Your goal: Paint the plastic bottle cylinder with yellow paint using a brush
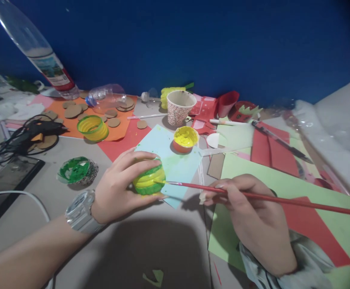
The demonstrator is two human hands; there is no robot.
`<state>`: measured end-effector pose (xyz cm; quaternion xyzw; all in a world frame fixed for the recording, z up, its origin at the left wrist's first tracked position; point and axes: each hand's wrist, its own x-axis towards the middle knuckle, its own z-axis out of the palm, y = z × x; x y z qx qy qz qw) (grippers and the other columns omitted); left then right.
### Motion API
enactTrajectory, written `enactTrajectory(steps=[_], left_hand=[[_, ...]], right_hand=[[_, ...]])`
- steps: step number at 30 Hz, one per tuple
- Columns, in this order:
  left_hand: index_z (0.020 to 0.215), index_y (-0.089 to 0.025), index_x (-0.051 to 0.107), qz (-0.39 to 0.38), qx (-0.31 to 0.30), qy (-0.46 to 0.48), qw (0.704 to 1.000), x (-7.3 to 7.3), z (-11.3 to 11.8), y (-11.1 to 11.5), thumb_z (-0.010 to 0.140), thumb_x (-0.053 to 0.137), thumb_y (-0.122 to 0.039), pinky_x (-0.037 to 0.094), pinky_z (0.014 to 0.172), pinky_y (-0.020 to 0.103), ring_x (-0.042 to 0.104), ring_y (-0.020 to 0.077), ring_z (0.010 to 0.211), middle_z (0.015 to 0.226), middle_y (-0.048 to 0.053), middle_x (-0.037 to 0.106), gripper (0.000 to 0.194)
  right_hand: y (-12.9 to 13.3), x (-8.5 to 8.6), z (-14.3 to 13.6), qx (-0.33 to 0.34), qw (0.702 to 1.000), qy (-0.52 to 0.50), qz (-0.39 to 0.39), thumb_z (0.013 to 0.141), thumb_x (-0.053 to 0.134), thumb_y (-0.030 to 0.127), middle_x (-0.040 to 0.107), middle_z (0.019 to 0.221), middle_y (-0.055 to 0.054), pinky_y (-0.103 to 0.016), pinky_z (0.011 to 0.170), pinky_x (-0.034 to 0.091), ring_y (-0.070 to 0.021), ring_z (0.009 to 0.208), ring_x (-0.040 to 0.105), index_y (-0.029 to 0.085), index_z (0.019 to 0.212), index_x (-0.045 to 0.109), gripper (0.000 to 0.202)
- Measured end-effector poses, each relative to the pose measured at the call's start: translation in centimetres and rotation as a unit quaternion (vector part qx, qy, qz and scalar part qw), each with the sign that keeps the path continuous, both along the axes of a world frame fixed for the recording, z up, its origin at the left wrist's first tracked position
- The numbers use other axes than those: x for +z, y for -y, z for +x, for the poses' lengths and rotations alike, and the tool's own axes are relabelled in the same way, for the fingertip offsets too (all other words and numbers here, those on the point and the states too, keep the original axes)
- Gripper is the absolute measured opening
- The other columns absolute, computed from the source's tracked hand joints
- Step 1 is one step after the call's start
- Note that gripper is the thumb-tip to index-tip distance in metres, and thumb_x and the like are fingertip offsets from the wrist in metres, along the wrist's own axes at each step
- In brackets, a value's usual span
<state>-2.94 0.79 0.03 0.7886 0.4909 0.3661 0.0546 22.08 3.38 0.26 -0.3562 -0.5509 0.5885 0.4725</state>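
My left hand, with a grey watch on its wrist, is wrapped round a green and yellow striped piece at the edge of a light blue sheet. Between the thumb and fingers of my right hand is a long red paintbrush; its tip touches the yellow band of the piece. Just behind, a small cup of yellow paint rests on the blue sheet. A dish of green paint stands to the left of my left hand.
Behind are a paper cup, a clear bottle lying down, a yellow-green ring and cardboard discs. A tall bottle leans at the left, above black cables. Green paper and red paper lie at the right.
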Motion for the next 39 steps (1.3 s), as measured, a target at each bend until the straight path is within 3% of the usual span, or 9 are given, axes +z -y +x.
enactTrajectory(steps=[5, 12, 19, 23, 31, 39], left_hand=[[0.116, -0.019, 0.056, -0.007, -0.001, 0.01, 1.0, 0.09, -0.08, 0.01, 0.069, 0.081, -0.036, 0.048, 0.098, 0.036, 0.06, 0.0226, 0.108, 0.117, 0.01, 0.061, 0.056], [0.116, -0.019, 0.056, -0.003, -0.008, 0.015, 1.0, 0.07, -0.11, 0.06, 0.068, 0.082, -0.036, 0.048, 0.099, 0.035, 0.06, 0.0216, 0.108, 0.117, 0.009, 0.061, 0.057], [0.116, -0.018, 0.057, -0.007, -0.004, 0.019, 1.0, 0.08, -0.15, 0.01, 0.069, 0.081, -0.035, 0.048, 0.099, 0.033, 0.059, 0.0207, 0.108, 0.117, 0.009, 0.061, 0.056], [0.116, -0.018, 0.057, -0.003, -0.012, 0.019, 1.0, 0.03, -0.12, -0.05, 0.068, 0.081, -0.035, 0.048, 0.098, 0.033, 0.06, 0.0208, 0.108, 0.117, 0.009, 0.061, 0.056], [0.117, -0.023, 0.055, -0.011, -0.002, 0.008, 1.0, 0.08, -0.06, 0.01, 0.07, 0.079, -0.037, 0.051, 0.095, 0.039, 0.061, 0.0238, 0.106, 0.117, 0.008, 0.062, 0.055], [0.119, -0.024, 0.055, -0.024, 0.008, 0.007, 1.0, 0.0, -0.05, -0.04, 0.072, 0.078, -0.037, 0.05, 0.095, 0.04, 0.061, 0.0242, 0.106, 0.118, 0.009, 0.061, 0.055]], right_hand=[[-0.39, 0.1, 0.21, -0.043, 0.999, 0.016, -0.007, 0.091, 0.057, 0.026, 0.071, 0.079, 0.001, -0.027, 0.065, 0.063, -0.0156, 0.072, 0.072, 0.025, 0.082, 0.065, 0.011], [-0.08, 0.28, 0.19, 0.0, 1.0, -0.004, -0.006, 0.091, 0.057, 0.025, 0.071, 0.081, 0.003, -0.025, 0.066, 0.062, -0.0139, 0.071, 0.071, 0.026, 0.087, 0.065, 0.01], [-0.27, 0.33, 0.18, -0.046, 0.999, 0.016, -0.02, 0.09, 0.058, 0.027, 0.07, 0.079, 0.003, -0.026, 0.065, 0.062, -0.0143, 0.071, 0.071, 0.025, 0.082, 0.065, 0.011], [-0.13, 0.74, 0.19, -0.021, 0.999, -0.007, -0.034, 0.09, 0.059, 0.026, 0.07, 0.076, 0.005, -0.02, 0.062, 0.061, -0.0105, 0.064, 0.07, 0.025, 0.08, 0.064, 0.011], [-0.11, 0.25, 0.15, -0.042, 0.998, 0.041, -0.022, 0.091, 0.056, 0.027, 0.071, 0.079, 0.002, -0.026, 0.066, 0.063, -0.0147, 0.072, 0.071, 0.024, 0.082, 0.064, 0.012], [0.14, 0.76, -0.12, -0.018, 1.0, -0.015, -0.009, 0.09, 0.058, 0.022, 0.071, 0.081, 0.002, -0.026, 0.062, 0.063, -0.0146, 0.066, 0.072, 0.024, 0.083, 0.065, 0.01]])
